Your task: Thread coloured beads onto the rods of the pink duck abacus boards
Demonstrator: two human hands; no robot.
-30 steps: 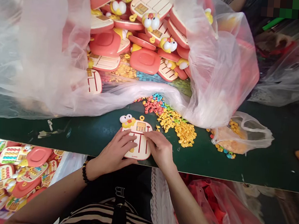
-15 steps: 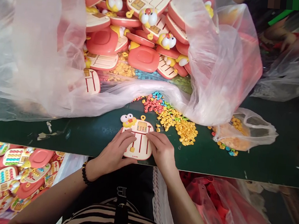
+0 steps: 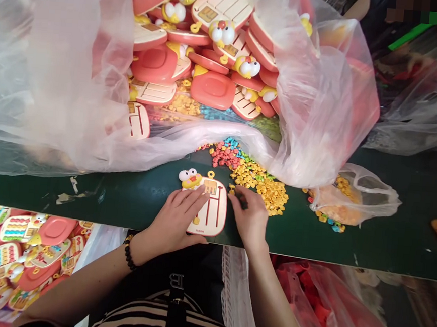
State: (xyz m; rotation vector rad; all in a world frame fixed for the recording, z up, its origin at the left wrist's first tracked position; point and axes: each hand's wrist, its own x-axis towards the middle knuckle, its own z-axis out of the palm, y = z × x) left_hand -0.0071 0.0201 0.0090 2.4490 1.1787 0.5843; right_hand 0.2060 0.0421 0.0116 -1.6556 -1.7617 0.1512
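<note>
A cream slider toy board (image 3: pixel 211 214) with a pink rim and a big-eyed yellow head lies on the green table in front of me. My left hand (image 3: pixel 176 213) rests on its left part, fingers stretched over the face and thumb along the near edge. One yellow slider piece (image 3: pixel 196 220) sits in a slot beside the fingers; other slots are partly covered. Just right of the board, my right hand (image 3: pixel 250 214) has curled fingers, thumb and index tips close together by a small yellow piece (image 3: pixel 232 189). Whether they grip it is unclear.
Yellow pieces (image 3: pixel 271 194) and red pieces (image 3: pixel 225 154) lie heaped behind my right hand. A large clear bag (image 3: pixel 313 115) full of toy boards stands behind. A small bag (image 3: pixel 336 200) lies at right. Finished-looking boards (image 3: pixel 18 258) fill a container at lower left.
My right hand has moved right, off the board's edge, to beside the loose yellow pieces. My left hand's fingers now reach further right over the board.
</note>
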